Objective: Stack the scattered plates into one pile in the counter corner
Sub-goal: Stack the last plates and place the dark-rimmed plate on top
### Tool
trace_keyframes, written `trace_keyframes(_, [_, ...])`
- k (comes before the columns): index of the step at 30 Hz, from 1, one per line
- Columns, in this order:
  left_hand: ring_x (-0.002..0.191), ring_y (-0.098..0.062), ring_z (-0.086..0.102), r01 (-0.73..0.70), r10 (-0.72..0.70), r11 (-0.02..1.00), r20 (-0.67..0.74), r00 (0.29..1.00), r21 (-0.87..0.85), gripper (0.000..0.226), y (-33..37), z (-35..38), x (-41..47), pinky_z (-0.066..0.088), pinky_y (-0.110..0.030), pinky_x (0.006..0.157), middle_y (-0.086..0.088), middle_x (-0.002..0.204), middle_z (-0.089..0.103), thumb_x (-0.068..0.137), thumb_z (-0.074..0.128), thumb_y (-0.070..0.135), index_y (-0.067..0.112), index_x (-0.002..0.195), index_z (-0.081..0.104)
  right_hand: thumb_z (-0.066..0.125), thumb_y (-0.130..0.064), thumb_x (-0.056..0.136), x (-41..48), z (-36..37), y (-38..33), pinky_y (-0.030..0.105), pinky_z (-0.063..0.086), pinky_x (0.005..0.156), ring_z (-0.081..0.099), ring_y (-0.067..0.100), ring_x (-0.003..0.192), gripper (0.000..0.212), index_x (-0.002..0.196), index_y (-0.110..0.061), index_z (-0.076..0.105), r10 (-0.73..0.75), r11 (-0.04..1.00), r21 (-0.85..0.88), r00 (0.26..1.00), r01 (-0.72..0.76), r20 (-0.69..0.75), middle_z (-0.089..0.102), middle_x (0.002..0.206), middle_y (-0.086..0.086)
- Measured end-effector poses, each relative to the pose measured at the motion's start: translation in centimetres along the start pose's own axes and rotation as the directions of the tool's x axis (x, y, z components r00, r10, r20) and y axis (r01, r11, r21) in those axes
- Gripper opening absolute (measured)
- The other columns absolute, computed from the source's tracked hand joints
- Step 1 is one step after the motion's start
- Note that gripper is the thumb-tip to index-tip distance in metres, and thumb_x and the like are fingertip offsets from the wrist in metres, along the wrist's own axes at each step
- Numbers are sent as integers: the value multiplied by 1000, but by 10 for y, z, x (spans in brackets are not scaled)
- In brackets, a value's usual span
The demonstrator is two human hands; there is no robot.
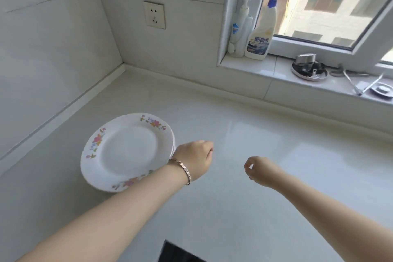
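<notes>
– White and glossy, this surface (265,155); it shines back the light from the window (329,2). Pale tiles cover both walls, and they meet in the corner (124,64) at the far left.

– Where are the plates (127,151)?

– On the surface close to the left wall, well apart from the corner itself. They are white with pink flowers on the rim. At the right edge I see more than one rim, so it is a pile, but I cannot count them.

– And the hands?

– The left hand (194,159) is just beside the right rim of the plates, its back turned up. Its fingers are curled under and hidden, so I cannot tell if they grip something. A bracelet (183,169) is on that wrist, and the forearm crosses the near rim and hides part of it. The right hand (258,169) hangs over bare surface, well apart from the plates, loosely curled, thumb and forefinger meeting in a ring with nothing between them.

– What else is around?

– A wall socket (154,15) above the corner. On the window sill (270,70) stand a pump bottle (240,27) and a spray bottle (260,34), touching; further right a round dish (309,70) with metal pieces, a thin metal tool (359,84), and a small saucer (381,90). A dark cutout (176,253) shows at the bottom edge.
</notes>
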State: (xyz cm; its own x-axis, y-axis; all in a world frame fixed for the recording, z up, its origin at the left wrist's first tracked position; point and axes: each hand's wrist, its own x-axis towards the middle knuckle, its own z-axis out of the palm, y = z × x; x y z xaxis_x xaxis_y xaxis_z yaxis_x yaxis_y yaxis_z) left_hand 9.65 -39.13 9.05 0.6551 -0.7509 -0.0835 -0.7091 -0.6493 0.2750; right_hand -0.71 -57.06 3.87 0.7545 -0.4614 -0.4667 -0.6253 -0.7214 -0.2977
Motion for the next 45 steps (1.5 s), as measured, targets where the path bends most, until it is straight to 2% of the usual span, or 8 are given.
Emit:
trace_keyframes(9, [101, -28, 58, -158, 123, 985, 385, 915, 61, 28, 181, 69, 73, 42, -30, 78, -8, 118, 62, 93, 34, 14, 12, 111, 55, 44, -24, 91, -75, -41, 195, 24, 40, 61, 54, 17, 77, 25, 108, -20, 63, 307, 941, 183, 946, -286, -99, 70, 106, 3])
trace_keyframes(19, [89, -25, 52, -180, 155, 984, 471, 869, 7, 30, 413, 178, 101, 44, -30, 81, -7, 115, 63, 93, 34, 17, 13, 111, 57, 43, -21, 90, -159, -55, 466, 23, 42, 65, 54, 19, 83, 27, 108, -20, 63, 559, 803, 300, 825, -515, -82, 64, 104, 1])
trace_keyframes(22, [86, -25, 52, -126, 120, 992, 498, 859, -21, 30, 465, 206, 100, 39, -26, 74, -7, 105, 64, 92, 35, 17, 13, 109, 59, 45, -17, 89, -181, -53, 537, 31, 47, 87, 55, 26, 109, 30, 113, -15, 64, 642, 743, 329, 760, -583, -102, 57, 114, 5])
trace_keyframes(28, [86, -25, 53, -77, 78, 997, 515, 854, -23, 28, 524, 246, 102, 42, -28, 74, -6, 110, 65, 92, 36, 17, 14, 107, 60, 48, -26, 92, -204, -44, 642, 42, 35, 104, 34, 34, 132, 51, 139, -10, 36, 790, 606, 277, 606, -745, -99, 38, 140, 16])
trace_keyframes(31, [86, -25, 57, -53, 56, 998, 516, 855, -21, 25, 528, 259, 104, 42, -27, 72, -5, 102, 64, 91, 37, 16, 13, 100, 60, 44, -32, 94, -203, -32, 673, 40, 38, 100, 43, 36, 126, 47, 134, -6, 39, 829, 533, 291, 559, -794, 5, 47, 134, 20])
trace_keyframes(36, [81, -25, 59, 29, -11, 999, 519, 855, -27, 22, 517, 262, 110, 44, -28, 68, -7, 100, 70, 89, 38, 14, 13, 93, 59, 38, -35, 98, -204, -21, 690, 33, 36, 72, 57, 33, 106, 33, 97, -6, 53, 805, 559, 328, 593, -761, 6, 62, 110, 19])
trace_keyframes(40, [93, -28, 67, 109, -65, 992, 506, 860, -57, 20, 502, 256, 114, 53, -35, 82, -9, 99, 71, 90, 39, 15, 14, 91, 59, 39, -34, 98, -211, -36, 685, 34, 28, 60, 52, 31, 82, 38, 66, -12, 37, 724, 653, 404, 684, -640, -87, 50, 69, 7])
trace_keyframes(45, [92, -29, 68, 205, -145, 975, 448, 882, -88, 20, 465, 238, 113, 54, -36, 84, -10, 96, 72, 89, 41, 14, 13, 89, 61, 42, -33, 97, -193, -66, 654, 32, 27, 53, 46, 29, 72, 38, 63, -15, 41, 631, 733, 442, 759, -517, -159, 45, 60, 3])
